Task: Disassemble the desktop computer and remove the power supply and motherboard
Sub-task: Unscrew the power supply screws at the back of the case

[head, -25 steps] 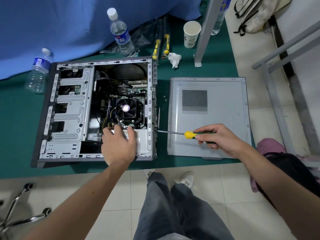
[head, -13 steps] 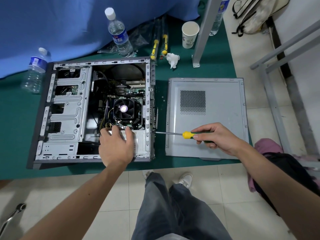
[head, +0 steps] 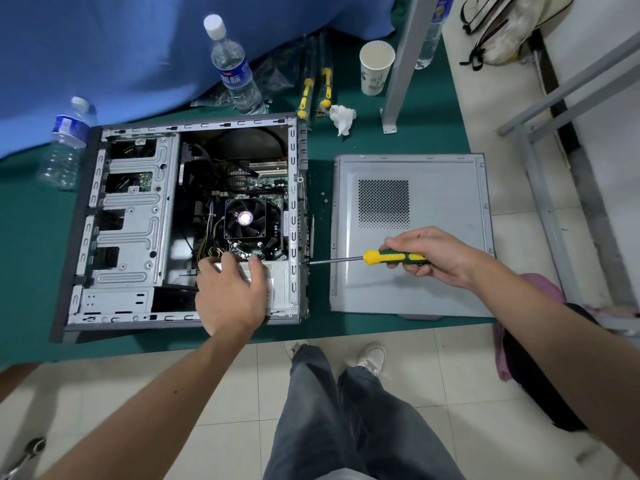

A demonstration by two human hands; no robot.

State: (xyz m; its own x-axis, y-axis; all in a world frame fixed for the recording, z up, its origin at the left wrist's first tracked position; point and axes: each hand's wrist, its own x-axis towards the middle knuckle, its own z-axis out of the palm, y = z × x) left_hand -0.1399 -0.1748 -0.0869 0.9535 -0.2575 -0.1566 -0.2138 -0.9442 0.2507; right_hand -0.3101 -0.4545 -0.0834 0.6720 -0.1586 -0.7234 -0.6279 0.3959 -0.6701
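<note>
The left hand (head: 231, 296) lies palm down, fingers spread and pointing toward twelve o'clock, forearm running back toward seven o'clock. The right hand (head: 427, 256) is curled in a closed grip, knuckles up, forearm stretching toward four o'clock.

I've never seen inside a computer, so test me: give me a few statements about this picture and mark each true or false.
1. The right hand holds a screwdriver with its tip at the computer case. True.
2. The side panel is fitted on the case. False: it lies flat on the table beside it.
3. The left hand rests inside the open case, near the fan. True.
4. The paper cup lies tipped over. False: it stands upright.
5. The water bottle has no cap. False: a white cap is on.
</note>
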